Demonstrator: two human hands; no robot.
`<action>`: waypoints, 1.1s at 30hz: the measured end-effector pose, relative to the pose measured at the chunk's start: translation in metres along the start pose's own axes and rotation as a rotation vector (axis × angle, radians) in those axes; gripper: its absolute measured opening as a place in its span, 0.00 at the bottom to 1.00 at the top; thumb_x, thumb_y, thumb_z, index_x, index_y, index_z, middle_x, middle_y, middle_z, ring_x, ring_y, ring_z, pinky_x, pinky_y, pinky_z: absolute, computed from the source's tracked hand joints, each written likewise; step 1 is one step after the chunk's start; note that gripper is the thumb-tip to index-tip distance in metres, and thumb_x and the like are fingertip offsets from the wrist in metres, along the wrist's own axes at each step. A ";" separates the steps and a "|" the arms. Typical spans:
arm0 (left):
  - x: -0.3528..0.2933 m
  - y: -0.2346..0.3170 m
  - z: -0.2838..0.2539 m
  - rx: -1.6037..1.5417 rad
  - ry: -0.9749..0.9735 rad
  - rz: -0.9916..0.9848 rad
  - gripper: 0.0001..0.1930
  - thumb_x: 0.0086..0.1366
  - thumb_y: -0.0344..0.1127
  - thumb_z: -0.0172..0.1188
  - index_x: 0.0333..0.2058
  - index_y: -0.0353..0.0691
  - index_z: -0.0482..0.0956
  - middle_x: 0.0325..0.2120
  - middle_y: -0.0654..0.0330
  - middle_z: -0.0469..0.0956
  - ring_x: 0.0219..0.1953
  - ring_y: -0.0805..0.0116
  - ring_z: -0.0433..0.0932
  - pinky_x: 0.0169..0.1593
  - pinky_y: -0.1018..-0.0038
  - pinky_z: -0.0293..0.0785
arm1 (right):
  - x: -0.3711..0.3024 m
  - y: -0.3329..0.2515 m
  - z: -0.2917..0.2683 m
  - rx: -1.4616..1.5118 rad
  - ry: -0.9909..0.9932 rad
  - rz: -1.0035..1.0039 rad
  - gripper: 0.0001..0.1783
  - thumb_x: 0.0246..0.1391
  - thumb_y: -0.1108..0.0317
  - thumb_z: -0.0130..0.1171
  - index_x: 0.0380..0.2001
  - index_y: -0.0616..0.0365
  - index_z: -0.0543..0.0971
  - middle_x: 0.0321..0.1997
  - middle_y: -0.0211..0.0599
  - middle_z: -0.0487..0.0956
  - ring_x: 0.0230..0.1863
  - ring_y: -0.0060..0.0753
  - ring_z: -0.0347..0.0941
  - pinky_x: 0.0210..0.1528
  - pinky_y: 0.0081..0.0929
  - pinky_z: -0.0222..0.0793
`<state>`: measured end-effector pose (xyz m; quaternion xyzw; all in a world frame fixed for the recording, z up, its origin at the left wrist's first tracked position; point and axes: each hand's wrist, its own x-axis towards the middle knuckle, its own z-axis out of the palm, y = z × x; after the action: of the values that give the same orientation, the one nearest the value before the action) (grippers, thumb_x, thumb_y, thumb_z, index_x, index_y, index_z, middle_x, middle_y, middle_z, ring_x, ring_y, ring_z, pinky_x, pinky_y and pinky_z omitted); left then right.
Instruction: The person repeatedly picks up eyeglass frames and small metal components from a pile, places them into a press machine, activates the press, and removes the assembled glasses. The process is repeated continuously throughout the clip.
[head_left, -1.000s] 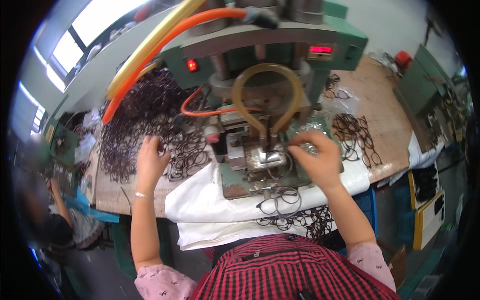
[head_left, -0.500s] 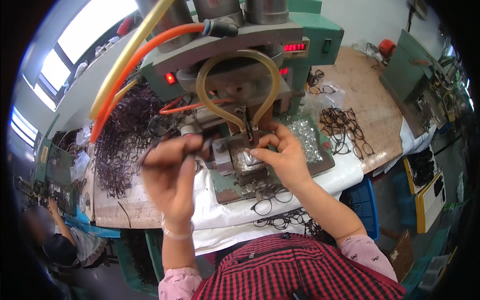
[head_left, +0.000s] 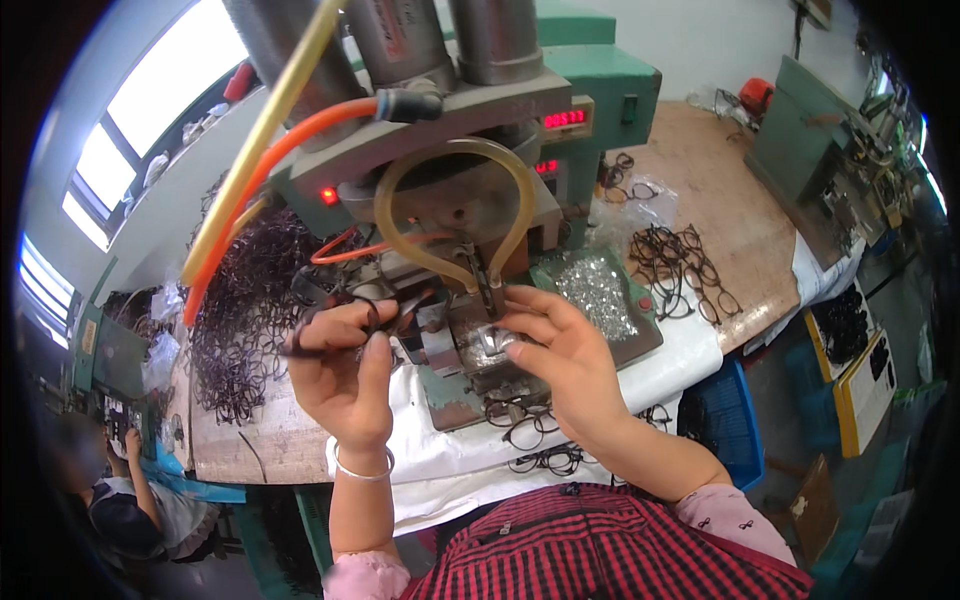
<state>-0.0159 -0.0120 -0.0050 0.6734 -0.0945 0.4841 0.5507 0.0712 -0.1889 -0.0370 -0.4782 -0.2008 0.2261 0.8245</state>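
My left hand (head_left: 345, 385) is closed on a dark eyeglass frame (head_left: 373, 318), pinched between thumb and fingers left of the machine's metal fixture (head_left: 480, 345). One rim of the frame stands up above the fingertips. On the fixture's right side, my right hand (head_left: 575, 365) has its thumb and fingers drawn together just under the press head (head_left: 488, 296). Something small and shiny shows by these fingertips, but I cannot make out what they hold. Right behind that hand, many small silver pieces (head_left: 597, 298) lie on the green machine base.
A tangled heap of dark eyeglass frames (head_left: 240, 300) covers the table's left. More frames (head_left: 680, 265) lie at right, others (head_left: 545, 440) on the white sheet in front. Orange hose (head_left: 290, 140) and yellow tubing (head_left: 525, 185) hang around the press (head_left: 600, 75). A blue crate (head_left: 735, 420) stands lower right.
The camera view has shifted a little. My left hand, blurred before, is now steadier with the eyeglass frame showing clearly. My right hand stays at the fixture, its fingers drawn closer together.
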 end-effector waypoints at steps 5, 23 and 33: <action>-0.035 0.016 0.009 0.485 -0.548 0.298 0.11 0.47 0.18 0.63 0.29 0.35 0.73 0.40 0.49 0.81 0.35 0.61 0.80 0.32 0.67 0.80 | 0.017 0.000 -0.027 -0.892 -0.001 -0.419 0.24 0.50 0.74 0.63 0.53 0.63 0.75 0.56 0.47 0.76 0.59 0.44 0.71 0.61 0.39 0.66; -0.032 -0.021 0.025 0.491 -0.644 0.567 0.11 0.50 0.31 0.67 0.21 0.43 0.70 0.40 0.58 0.84 0.21 0.72 0.73 0.23 0.75 0.69 | 0.052 0.062 -0.179 -1.163 0.432 -0.324 0.07 0.56 0.70 0.63 0.33 0.63 0.83 0.32 0.44 0.83 0.34 0.37 0.80 0.40 0.33 0.73; -0.164 0.017 0.017 0.198 -0.218 -0.904 0.20 0.56 0.26 0.68 0.49 0.35 0.79 0.39 0.52 0.83 0.34 0.66 0.83 0.39 0.73 0.79 | 0.025 0.014 -0.121 -1.298 -0.039 -0.168 0.06 0.47 0.70 0.68 0.24 0.62 0.85 0.42 0.46 0.83 0.47 0.46 0.77 0.51 0.38 0.70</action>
<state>-0.1021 -0.0988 -0.1166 0.7432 0.1971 0.1291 0.6262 0.1553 -0.2529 -0.1025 -0.8574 -0.3480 0.0024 0.3793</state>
